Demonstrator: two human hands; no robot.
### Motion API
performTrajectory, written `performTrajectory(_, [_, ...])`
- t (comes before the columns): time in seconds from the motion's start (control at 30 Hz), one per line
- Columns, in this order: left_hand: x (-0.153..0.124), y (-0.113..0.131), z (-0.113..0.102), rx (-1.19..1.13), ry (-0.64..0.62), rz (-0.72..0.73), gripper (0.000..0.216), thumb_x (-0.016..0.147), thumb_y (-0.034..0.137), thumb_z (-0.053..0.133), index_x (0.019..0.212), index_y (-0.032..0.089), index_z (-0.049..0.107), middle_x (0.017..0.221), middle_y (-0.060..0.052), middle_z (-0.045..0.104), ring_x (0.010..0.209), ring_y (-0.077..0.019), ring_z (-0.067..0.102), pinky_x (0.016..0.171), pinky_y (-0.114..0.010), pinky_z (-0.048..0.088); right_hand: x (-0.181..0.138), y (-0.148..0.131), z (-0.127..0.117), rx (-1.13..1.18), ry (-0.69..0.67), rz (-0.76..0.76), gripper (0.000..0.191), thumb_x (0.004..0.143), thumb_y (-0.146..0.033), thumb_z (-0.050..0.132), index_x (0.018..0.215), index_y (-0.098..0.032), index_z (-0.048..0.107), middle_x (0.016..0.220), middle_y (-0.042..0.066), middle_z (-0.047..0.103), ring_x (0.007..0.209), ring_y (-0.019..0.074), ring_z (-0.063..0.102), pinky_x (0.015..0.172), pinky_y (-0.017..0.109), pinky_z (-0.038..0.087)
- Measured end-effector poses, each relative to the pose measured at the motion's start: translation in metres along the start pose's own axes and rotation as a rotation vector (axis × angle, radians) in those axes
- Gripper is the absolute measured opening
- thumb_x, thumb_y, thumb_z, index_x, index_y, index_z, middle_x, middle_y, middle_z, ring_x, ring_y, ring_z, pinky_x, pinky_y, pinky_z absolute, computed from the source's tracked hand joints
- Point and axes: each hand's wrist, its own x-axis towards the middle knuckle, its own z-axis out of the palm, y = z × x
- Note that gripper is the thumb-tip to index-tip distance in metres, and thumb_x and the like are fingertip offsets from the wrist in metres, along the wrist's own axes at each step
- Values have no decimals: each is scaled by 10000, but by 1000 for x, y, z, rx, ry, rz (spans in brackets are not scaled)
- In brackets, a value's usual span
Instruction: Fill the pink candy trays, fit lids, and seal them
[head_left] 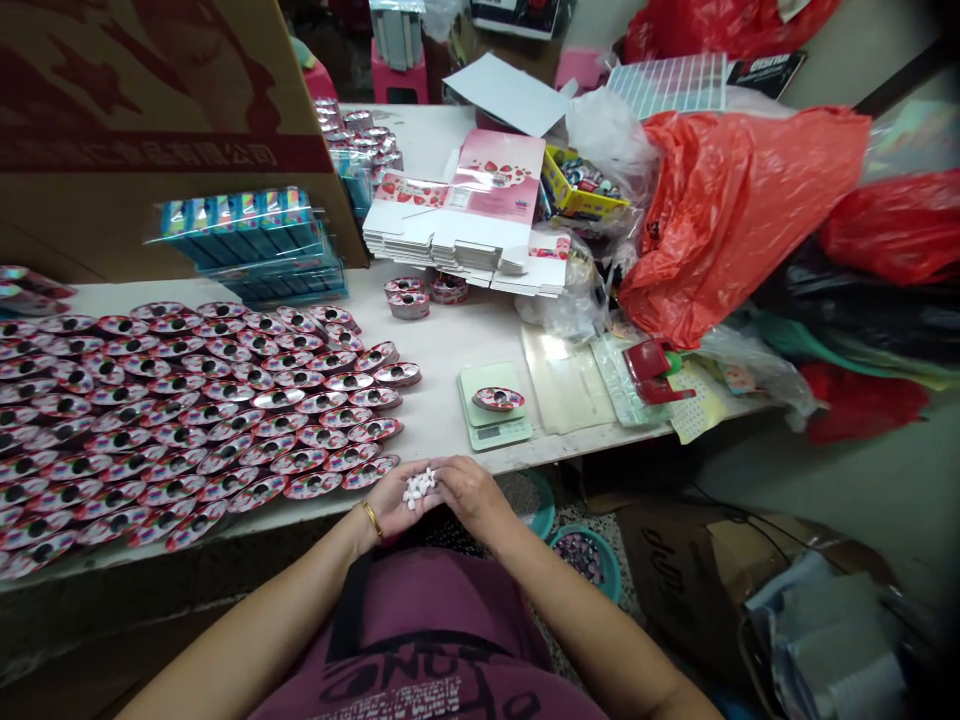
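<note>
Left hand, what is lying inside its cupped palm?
A small heap of white pieces lies in the left hand, with the right hand against it. Anything under the heap or inside the right hand is covered.

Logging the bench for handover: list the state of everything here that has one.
Left hand: cupped palm up, holding small white pellets.
Right hand: fingers at the pellets.
Pale green digital scale: one oval red tin on its pan.
Oval red foil tins: laid in overlapping rows.
Pink strawberry cartons: folded flat, stacked.
</note>
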Motion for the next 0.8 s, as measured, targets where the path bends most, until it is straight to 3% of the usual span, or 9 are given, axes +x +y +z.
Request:
performTrajectory(0.37, [13,-6,-9,-25,23,-91,111,747,124,476,723,67,567,627,-57,616,581,-117,590,615,-238,491,-3,-1,1,-26,-31,-47,124,797,-161,456,813,-140,578,832,66,563,803,155,480,729,268,426])
performTrajectory(0.47, [14,-8,-12,-31,19,-143,137,754,149,468,667,78,546,564,-46,592,523,-112,574,557,-227,483,-4,-9,1,-2,-37,-111,162,807,-170,439,901,-151,570,889,64,567,834,156,476,737,265,420])
performTrajectory(0.57, [15,-6,-17,-42,23,-199,147,754,182,473,652,92,528,534,-32,564,471,-104,547,433,-189,437,0,-3,-13,9,13,-172,260,821,-224,424,1063,-182,508,994,61,551,897,156,467,774,276,404])
performTrajectory(0.63, [13,-3,-21,-42,10,-225,137,752,209,485,678,100,524,551,-26,549,445,-86,518,338,-143,349,6,16,-30,-63,144,-41,317,818,-258,432,1124,-183,467,1056,79,524,963,175,440,818,309,375])
performTrajectory(0.7, [8,2,-27,-46,-7,-219,137,750,233,498,699,108,516,565,-19,526,422,-63,476,293,-111,256,15,44,-46,-216,263,191,379,793,-271,472,1155,-166,438,1125,109,481,1023,214,397,835,357,343])
performTrajectory(0.8, [-3,12,-37,-78,12,-147,146,749,247,503,690,114,497,557,-9,488,399,-42,421,281,-97,190,34,82,-61,-411,201,349,393,761,-257,516,1139,-169,451,1113,109,495,985,243,410,781,373,333])
